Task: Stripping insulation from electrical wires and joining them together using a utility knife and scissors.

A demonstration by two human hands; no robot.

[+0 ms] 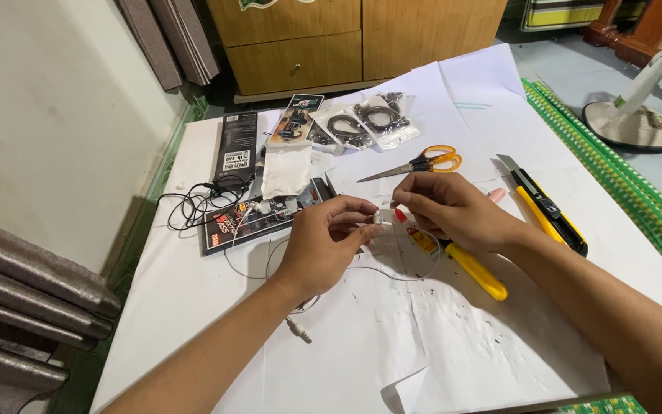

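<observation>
Centre of frame: left hand [323,241] and right hand [446,207], fingertips drawn together over a small white earbud piece [381,218]. Both hands are pinched closed on it from opposite sides, the part raised just above the white paper sheet [423,337], seemingly so fine work can be seen up close. A thin white earphone cable [392,274] loops down from the piece onto the paper and trails toward lower centre, ending in a jack plug [298,330].

Just below the right hand: a small glue tube [421,239] with red cap, lying within easy reach, and a yellow-handled tool [475,271], its working end hidden under the hand.

Right of centre: yellow-and-black utility knife [547,208], blade pointing to the upper part of the frame, set apart from the fingers.

Upper centre: orange-handled scissors [421,163], closed, flat on the paper.

Upper left of centre: several clear bags of black earphone cables [369,121], a white pouch [286,170], black retail packages [237,146], one flattened card [258,218] carrying small parts. A black earphone cord [193,205] lies tangled at the left edge.

Paper sheets cover the table [185,153], likely to catch the dark specks scattered at lower centre.

Upper right: a standing fan's base [628,126] on the floor.
</observation>
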